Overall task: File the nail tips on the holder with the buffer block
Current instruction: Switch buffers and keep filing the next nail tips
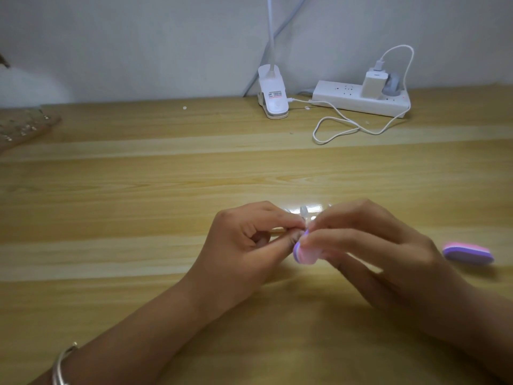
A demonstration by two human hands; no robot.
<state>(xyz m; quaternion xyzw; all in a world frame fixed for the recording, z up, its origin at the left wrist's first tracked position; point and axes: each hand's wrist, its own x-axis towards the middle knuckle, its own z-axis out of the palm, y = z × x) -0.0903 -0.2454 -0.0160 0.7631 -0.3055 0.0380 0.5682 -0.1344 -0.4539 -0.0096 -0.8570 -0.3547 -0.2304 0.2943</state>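
Note:
My left hand [249, 240] pinches a small clear holder with a translucent nail tip [304, 211] standing up above my fingertips. My right hand [369, 240] grips a pink and purple buffer block [301, 252] between thumb and fingers, its upper end against the holder just below the nail tip. Both hands meet above the middle of the wooden table [138, 204]. Most of the holder is hidden by my fingers.
A second pink and purple buffer block [467, 252] lies on the table right of my right hand. At the back stand a white clip lamp base [273, 93], a white power strip [361, 100] with a charger, and a looped cable [344, 129]. A clear object lies at the left edge [25, 126].

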